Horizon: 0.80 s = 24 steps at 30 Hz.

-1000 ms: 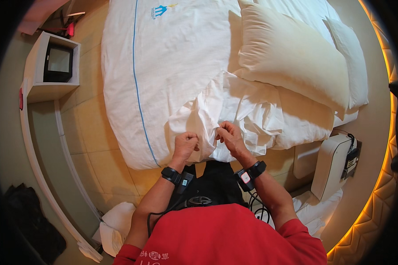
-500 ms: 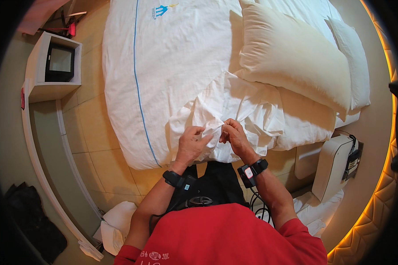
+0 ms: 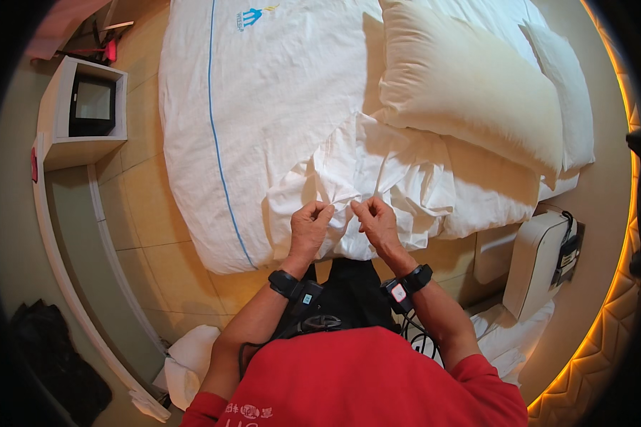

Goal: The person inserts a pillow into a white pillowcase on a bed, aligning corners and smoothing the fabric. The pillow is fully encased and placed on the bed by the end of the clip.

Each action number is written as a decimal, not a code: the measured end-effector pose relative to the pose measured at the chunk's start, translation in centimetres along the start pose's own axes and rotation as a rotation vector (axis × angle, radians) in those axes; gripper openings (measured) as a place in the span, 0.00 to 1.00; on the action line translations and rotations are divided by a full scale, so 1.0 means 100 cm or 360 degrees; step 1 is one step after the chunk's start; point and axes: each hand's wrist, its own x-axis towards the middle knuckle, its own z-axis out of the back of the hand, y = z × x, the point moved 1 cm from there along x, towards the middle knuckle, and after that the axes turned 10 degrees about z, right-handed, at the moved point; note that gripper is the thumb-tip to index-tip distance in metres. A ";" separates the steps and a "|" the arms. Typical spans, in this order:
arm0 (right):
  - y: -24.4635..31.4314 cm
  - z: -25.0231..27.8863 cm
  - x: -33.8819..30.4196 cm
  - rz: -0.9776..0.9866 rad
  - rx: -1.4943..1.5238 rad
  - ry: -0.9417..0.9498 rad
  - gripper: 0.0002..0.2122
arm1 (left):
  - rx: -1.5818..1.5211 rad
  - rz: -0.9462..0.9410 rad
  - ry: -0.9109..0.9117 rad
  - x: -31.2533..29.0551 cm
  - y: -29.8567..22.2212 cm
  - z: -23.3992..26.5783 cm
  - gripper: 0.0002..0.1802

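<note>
A crumpled piece of thin white linen [image 3: 406, 178], which looks like a pillowcase, lies in loose folds at the near side of the bed. My left hand [image 3: 310, 228] pinches its near part between thumb and fingers. Close beside it, my right hand [image 3: 377, 222] pinches the same cloth, the two fingertips a small gap apart. Between them the fabric is gathered. Just beyond lies a plump cream pillow [image 3: 470, 85]. Under the linen spreads a white duvet [image 3: 278, 107] with a blue stripe.
A second pillow [image 3: 566, 99] rests at the headboard side. To the right stands a pale bedside unit [image 3: 538, 263] with cables. At the left are a white cabinet [image 3: 85, 153] and tiled floor [image 3: 157, 206]. White linen [image 3: 192, 359] is heaped at lower left.
My left thumb has closed against the fingers on the linen. My right hand has shifted slightly left, so both hands now pinch the cloth close together.
</note>
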 end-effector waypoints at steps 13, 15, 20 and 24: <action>-0.016 -0.006 -0.008 -0.0246 0.0683 0.0083 0.07 | -0.0162 0.0248 -0.0015 -0.002 0.010 0.003 0.08; -0.016 -0.003 -0.009 -0.0204 0.0737 0.0099 0.06 | -0.0346 0.0326 0.0024 -0.001 0.009 0.004 0.10; -0.006 -0.001 -0.013 -0.0165 0.0917 0.0180 0.05 | -0.0175 0.0419 -0.0248 -0.001 0.009 0.001 0.14; 0.004 -0.007 -0.015 -0.0225 0.1024 0.0278 0.05 | -0.0461 0.0677 0.0034 -0.002 0.011 -0.001 0.14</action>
